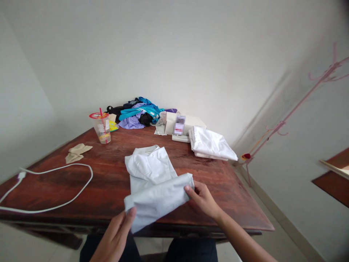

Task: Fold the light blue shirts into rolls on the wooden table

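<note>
A white shirt [152, 171], partly folded, lies on the dark reddish wooden table [103, 185], its collar pointing away from me. Its near part is folded over and lifted at the table's front edge. My left hand [118, 227] grips the lower left corner of that fold, thumb on top and fingers mostly hidden beneath. At the right end of the fold, my right hand [201, 198] pinches the cloth between thumb and fingers.
A folded white cloth stack [212, 143] and a white box [191, 122] stand back right. Behind are heaped clothes [141, 112]. Left are a plastic cup [102, 129], a beige cloth piece [77, 153] and a white cable [54, 209]. A pink coat rack [294, 109] leans right.
</note>
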`<state>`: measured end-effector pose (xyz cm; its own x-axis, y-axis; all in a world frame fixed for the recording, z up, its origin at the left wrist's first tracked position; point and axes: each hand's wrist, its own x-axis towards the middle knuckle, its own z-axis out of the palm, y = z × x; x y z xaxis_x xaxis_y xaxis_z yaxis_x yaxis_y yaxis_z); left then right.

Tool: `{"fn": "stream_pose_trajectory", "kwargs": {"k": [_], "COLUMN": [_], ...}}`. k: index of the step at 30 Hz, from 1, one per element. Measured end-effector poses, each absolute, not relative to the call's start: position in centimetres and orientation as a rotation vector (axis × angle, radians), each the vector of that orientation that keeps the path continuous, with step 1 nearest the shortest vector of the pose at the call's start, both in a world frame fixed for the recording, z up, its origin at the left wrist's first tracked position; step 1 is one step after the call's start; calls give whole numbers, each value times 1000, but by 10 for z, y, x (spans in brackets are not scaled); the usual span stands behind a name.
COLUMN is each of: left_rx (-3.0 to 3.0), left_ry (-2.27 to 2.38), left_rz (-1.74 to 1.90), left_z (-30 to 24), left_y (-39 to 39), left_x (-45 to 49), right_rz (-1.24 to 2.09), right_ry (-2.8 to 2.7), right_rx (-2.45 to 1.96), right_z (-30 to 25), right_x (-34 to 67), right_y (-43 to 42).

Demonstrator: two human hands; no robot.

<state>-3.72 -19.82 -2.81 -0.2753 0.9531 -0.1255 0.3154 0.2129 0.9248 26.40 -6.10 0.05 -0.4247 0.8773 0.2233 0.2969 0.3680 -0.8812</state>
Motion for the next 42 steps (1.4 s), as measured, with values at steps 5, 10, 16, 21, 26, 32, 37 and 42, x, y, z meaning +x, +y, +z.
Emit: {"fn": "stream_pose_trajectory", "kwargs": {"k": [5, 10, 16, 21, 26, 32, 37, 42], "left_rx": [1198, 1362, 1981, 2447, 2868, 2807, 2716, 2584], "left_ry": [1649, 1780, 1989, 2060, 1578, 1478, 1475, 1631], "left_rz": [1321, 1423, 1388, 1100, 427, 325, 477, 740], "left_z": [-18, -40, -46, -23, -7, 1, -7, -16], "left_y": [-186, -180, -171, -177, -169, -143, -129, -114], "left_x": [-24, -19, -15, -39, -80, -90, -90, -85], "right_rz": [959, 796, 536, 362, 515, 685, 639, 597], "right_ry": [-1789, -1807, -1956, -2183, -2669, -2810, -2761, -2647], "right_rx": [-1175, -1319, -1551, -1329, -986, -930, -865, -741], "right_z": [-12, -12, -11, -7, 3, 8, 3, -2], "right_x": [243, 238, 228, 243, 272, 276, 279, 273], "right_y": [-58, -55, -65, -63, -54, -35, -22, -19]}}
